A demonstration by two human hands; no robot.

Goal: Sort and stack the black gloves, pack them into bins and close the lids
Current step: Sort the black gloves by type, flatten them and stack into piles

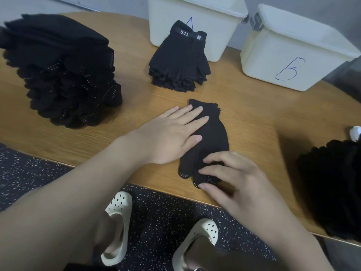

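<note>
Gloves are the matter here, and one black dotted glove (pixel 212 133) lies flat on the wooden table (pixel 254 118) near its front edge, cuff pointing toward the bins. The left hand (pixel 172 133) lies on the cuff half with its fingers (pixel 195 122) straight and spread, palm down, pressing the fabric against the table. The right hand (pixel 232 178) sits on the finger end of the same glove, its fingertips (pixel 205 171) bent and touching the dotted glove fingers; whether they pinch the fabric or merely press it cannot be told.

Beyond the hands, a stack of fingerless gloves (pixel 178 61) with a "5.11" label on top stands just in front of a cream bin marked A (pixel 187 16). A second cream bin marked B (pixel 289 55) stands to its right, its lid on. A tall pile of dotted gloves (pixel 64 71) rises at the left of the table, and another dark heap (pixel 332 188) sits at the right edge. Below the table edge, two feet in cream perforated clogs (pixel 119 212) stand on a speckled dark floor (pixel 29 177).
</note>
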